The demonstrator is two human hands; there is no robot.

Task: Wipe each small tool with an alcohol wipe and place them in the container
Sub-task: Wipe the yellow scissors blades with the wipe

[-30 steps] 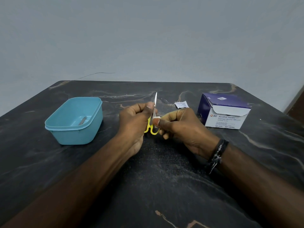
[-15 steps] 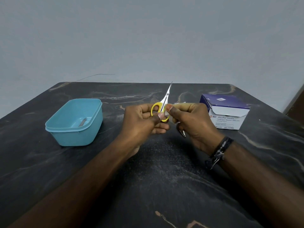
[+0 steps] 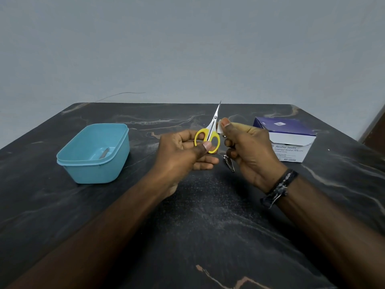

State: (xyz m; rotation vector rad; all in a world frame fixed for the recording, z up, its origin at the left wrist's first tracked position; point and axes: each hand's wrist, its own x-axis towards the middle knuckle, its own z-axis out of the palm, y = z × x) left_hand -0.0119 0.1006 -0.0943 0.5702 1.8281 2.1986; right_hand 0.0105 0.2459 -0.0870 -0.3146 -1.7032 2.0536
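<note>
Mid-frame, left hand point(image 3: 183, 151) grips the scissors point(image 3: 210, 132) by the yellow loops; right hand point(image 3: 250, 151) pinches the wipe point(image 3: 220, 128). Light, stiff, needle-tipped: I'd avoid the point.

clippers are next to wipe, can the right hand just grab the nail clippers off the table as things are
Probably not yet: the right hand pinches the wipe, though the nail clippers lie uncovered just beside it.

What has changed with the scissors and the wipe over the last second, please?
The left hand raised the scissors and now holds them by the yellow handles, blades up. The right hand drew the wipe off the blades and pinches it beside them. The blue container, swab box and nail clipper stayed put.
</note>
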